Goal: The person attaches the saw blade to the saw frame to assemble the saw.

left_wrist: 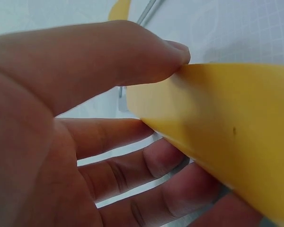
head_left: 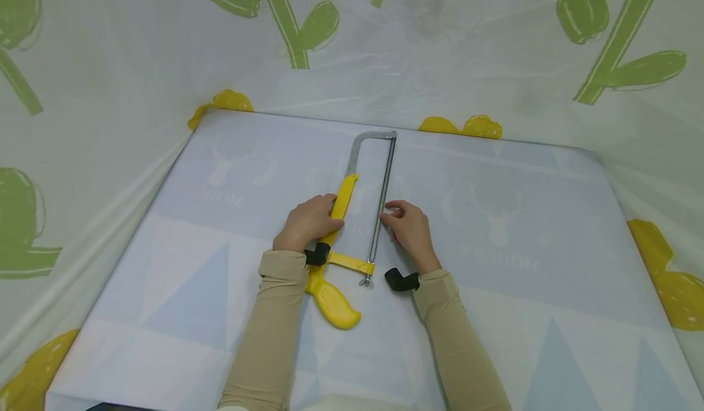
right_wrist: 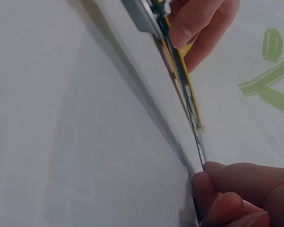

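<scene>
A: What's the biggest thing around the hacksaw [head_left: 345, 195]?

B: The white curtain [head_left: 143, 63], printed with green stems and leaves. It hangs beyond the hacksaw and on past both its sides.

A: And beneath it?

B: The bench [head_left: 550, 215], in a pale cover with blue triangles. It spreads well out to the left and right of the hacksaw. The saw is on it, though I can't be sure from these angles that the whole frame lies flat.

A: Which way does the saw point?

B: Its yellow handle [head_left: 335, 306] is at the end nearest the person, its silver bow [head_left: 354, 154] at the far end, and the blade [head_left: 388, 173] runs down its right side.

A: Now the sleeves and hands.

B: Two tan sleeves [head_left: 269, 325] come in from the near side of the hacksaw. The left hand [head_left: 305, 221] is on its left, thumb over one edge of the yellow bar and fingers under the other, gripping it. The right hand [head_left: 411, 231] is on its right, thumb and forefinger pinching the blade about midway along.

A: Anything smaller?

B: A black fitting [head_left: 401, 280] at each wrist, and the wing nut [head_left: 366, 281] at the saw's near end, just below the blade.
</scene>
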The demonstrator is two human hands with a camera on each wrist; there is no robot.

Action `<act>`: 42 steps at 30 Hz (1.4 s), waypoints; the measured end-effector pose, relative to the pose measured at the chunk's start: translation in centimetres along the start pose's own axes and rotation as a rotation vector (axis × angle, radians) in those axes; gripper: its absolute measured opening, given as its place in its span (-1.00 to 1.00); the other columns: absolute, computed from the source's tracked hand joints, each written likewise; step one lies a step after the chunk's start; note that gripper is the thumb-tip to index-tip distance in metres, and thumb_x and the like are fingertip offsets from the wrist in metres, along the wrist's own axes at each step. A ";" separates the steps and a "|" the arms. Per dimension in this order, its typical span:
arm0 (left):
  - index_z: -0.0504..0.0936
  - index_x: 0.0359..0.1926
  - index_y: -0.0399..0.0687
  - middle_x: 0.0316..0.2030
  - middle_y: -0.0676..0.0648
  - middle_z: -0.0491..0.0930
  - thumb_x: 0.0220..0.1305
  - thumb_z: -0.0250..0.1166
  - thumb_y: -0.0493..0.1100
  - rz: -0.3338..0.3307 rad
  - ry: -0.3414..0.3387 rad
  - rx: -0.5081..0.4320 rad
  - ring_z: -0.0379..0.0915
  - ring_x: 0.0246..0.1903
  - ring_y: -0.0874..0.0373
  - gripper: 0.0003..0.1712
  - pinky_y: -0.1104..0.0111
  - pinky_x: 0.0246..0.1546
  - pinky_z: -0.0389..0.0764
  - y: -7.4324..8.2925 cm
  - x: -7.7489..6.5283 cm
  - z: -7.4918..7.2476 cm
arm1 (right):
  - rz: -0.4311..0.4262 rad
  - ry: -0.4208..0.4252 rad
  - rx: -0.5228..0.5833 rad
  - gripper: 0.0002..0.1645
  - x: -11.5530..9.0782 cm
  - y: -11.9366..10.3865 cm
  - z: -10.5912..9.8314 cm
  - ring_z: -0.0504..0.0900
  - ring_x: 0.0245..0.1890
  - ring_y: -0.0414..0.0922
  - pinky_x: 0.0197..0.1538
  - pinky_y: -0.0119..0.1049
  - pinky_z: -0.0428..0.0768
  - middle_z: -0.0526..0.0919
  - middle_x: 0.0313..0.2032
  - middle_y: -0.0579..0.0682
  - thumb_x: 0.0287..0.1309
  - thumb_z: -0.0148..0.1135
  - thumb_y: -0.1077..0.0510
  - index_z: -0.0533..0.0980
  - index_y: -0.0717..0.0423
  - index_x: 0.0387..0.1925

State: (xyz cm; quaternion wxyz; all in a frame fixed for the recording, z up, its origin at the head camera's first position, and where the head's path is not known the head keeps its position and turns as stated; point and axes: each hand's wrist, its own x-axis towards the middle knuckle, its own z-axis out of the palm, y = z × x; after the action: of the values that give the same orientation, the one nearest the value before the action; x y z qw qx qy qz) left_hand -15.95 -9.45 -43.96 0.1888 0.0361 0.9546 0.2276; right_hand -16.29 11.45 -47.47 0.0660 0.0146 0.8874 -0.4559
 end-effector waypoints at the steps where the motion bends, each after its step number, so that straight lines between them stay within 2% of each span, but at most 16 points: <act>1: 0.20 0.29 -0.05 0.00 -0.10 0.43 0.11 0.19 0.07 -0.001 0.000 0.000 0.39 -0.22 0.07 -0.26 0.21 -0.20 0.42 0.0 0.0 0.0 | 0.002 0.002 0.003 -0.66 0.0 0.0 0.0 0.35 -0.83 -0.23 -0.67 -0.33 0.34 0.56 -0.52 -0.06 0.04 0.21 0.03 0.52 0.02 -0.12; 4: 0.23 0.27 -0.07 -0.04 -0.10 0.45 0.11 0.19 0.04 -0.002 0.004 0.005 0.39 -0.25 0.07 -0.28 0.22 -0.23 0.42 0.2 -0.1 0.0 | 0.012 0.002 0.023 -0.68 0.0 0.0 0.0 0.36 -0.83 -0.23 -0.68 -0.33 0.35 0.58 -0.52 -0.07 0.06 0.17 0.03 0.51 0.02 -0.12; 11: 0.33 0.15 -0.08 -0.28 -0.05 0.47 0.10 0.20 0.01 0.001 0.019 0.034 0.39 -0.41 0.08 -0.40 0.28 -0.44 0.41 0.7 -0.3 0.1 | 0.057 -0.014 0.111 -0.71 -0.2 0.4 -0.2 0.38 -0.81 -0.24 -0.67 -0.32 0.41 0.60 -0.51 -0.04 0.14 0.07 0.00 0.50 0.00 -0.13; 22: 0.31 0.19 -0.04 -0.24 -0.04 0.48 0.06 0.24 0.09 -0.002 0.036 0.001 0.37 -0.36 0.10 -0.31 0.28 -0.35 0.41 0.2 -0.4 0.5 | 0.027 -0.069 0.166 -0.66 -0.7 0.7 -0.6 0.43 -0.70 -0.12 -0.65 -0.31 0.44 0.57 -0.48 0.02 0.18 0.03 -0.04 0.49 0.00 -0.08; 26: 0.30 0.20 -0.03 -0.23 -0.03 0.48 0.06 0.24 0.10 -0.003 0.037 -0.001 0.37 -0.36 0.10 -0.31 0.29 -0.36 0.41 0.2 -0.2 0.6 | 0.037 -0.084 0.245 -0.67 -0.7 0.6 -0.8 0.44 -0.66 -0.10 -0.61 -0.29 0.46 0.57 -0.45 0.05 0.19 0.03 -0.05 0.51 0.01 -0.11; 34: 0.30 0.21 -0.02 -0.18 -0.04 0.48 0.06 0.24 0.11 -0.017 0.041 -0.002 0.38 -0.34 0.10 -0.29 0.27 -0.32 0.42 0.1 -0.2 0.5 | 0.059 -0.216 0.472 -0.43 -1.1 0.0 -1.5 0.47 -0.52 -0.07 -0.52 -0.32 0.46 0.57 -0.31 0.11 0.19 -0.07 -0.23 0.49 0.09 -0.02; 38: 0.28 0.22 -0.02 -0.15 -0.05 0.48 0.06 0.24 0.11 -0.022 0.034 0.001 0.38 -0.33 0.10 -0.28 0.26 -0.30 0.43 0.1 -0.2 0.3 | 0.077 -0.257 0.499 -0.35 -1.2 -0.4 -1.8 0.49 -0.48 -0.05 -0.50 -0.31 0.46 0.57 -0.29 0.12 0.18 -0.14 -0.29 0.49 0.11 -0.02; 42: 0.28 0.22 -0.03 -0.14 -0.06 0.48 0.06 0.24 0.10 -0.025 0.032 0.001 0.38 -0.32 0.08 -0.28 0.25 -0.29 0.43 0.2 -0.2 0.1 | 0.076 -0.307 0.475 -0.29 -1.6 -0.9 -1.9 0.49 -0.44 -0.01 -0.46 -0.30 0.47 0.57 -0.27 0.12 0.11 -0.12 -0.36 0.49 0.10 -0.03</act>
State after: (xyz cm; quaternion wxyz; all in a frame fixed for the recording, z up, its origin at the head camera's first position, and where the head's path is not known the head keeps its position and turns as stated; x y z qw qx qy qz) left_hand -15.72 -9.22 -43.89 0.1766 0.0205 0.9580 0.2252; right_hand -15.01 12.53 -45.46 0.2115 -0.0062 0.7341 -0.6452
